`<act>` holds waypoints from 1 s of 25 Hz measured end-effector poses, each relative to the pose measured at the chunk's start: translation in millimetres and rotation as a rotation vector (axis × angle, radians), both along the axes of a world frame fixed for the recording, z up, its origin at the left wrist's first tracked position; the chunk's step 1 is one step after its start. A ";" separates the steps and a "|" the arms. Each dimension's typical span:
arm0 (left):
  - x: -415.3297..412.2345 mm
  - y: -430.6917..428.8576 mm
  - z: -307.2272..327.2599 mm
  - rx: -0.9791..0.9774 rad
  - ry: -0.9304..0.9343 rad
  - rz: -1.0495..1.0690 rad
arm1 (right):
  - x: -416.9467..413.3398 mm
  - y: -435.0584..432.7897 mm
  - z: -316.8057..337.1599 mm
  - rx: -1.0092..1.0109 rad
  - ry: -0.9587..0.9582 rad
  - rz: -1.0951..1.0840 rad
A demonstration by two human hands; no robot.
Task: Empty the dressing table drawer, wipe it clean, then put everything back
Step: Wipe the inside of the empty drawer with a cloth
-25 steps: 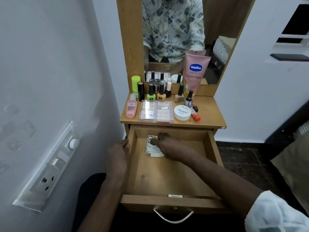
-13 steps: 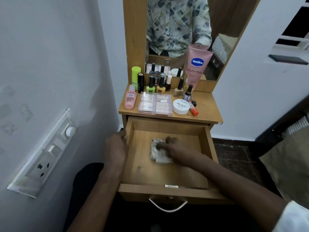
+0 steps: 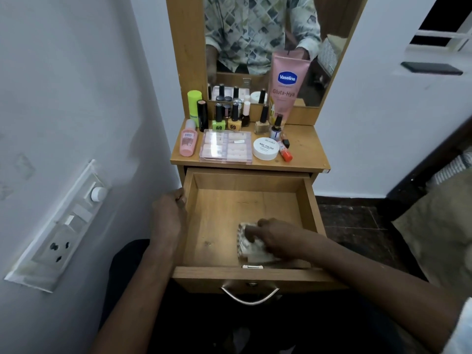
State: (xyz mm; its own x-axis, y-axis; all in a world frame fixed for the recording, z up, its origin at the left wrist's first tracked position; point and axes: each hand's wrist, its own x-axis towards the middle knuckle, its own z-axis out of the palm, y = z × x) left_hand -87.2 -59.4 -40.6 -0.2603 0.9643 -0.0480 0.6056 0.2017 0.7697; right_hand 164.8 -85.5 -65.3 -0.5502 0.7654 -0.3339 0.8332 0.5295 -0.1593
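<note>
**Wiping the near right of the drawer**

We judge the small, pale folded cloth (image 3: 245,247) to be soft, light and limp. It will bunch or skid unless it is pressed flat, so it is best held from above, with fingers spread over its top and the thumb tucked at one edge. It looks white with a ridged left edge, though blur hides the detail. It lies on the floor of the open light-brown wooden drawer (image 3: 242,205), in the near right part, just beside the front panel.

Our right hand (image 3: 275,236) has its grip closed on the cloth, fingers curled over the top and pressing down. Our left hand (image 3: 169,213) has its grip on the drawer's left wall, fingers hooked over the rim. The drawer is stiff but, we judge, free to slide, so that hold steadies it against the wiping.

On the wooden desk (image 3: 304,154) beyond stand nail polish bottles, a tall pink lotion tube (image 3: 287,83), a clear plastic box (image 3: 226,146) and a round white jar (image 3: 265,148), all presumably due back inside.
</note>
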 end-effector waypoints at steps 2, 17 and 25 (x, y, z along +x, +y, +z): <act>-1.4 0.9 -0.7 0.002 0.004 -0.015 | 4.0 32.2 0.1 0.244 -0.064 -0.079; -2.1 5.4 -7.8 0.015 0.059 -0.049 | 30.6 21.0 4.5 0.126 -0.178 -0.155; 1.7 -0.8 -5.7 0.020 0.021 -0.043 | 46.9 20.4 11.5 -0.061 -0.225 -0.045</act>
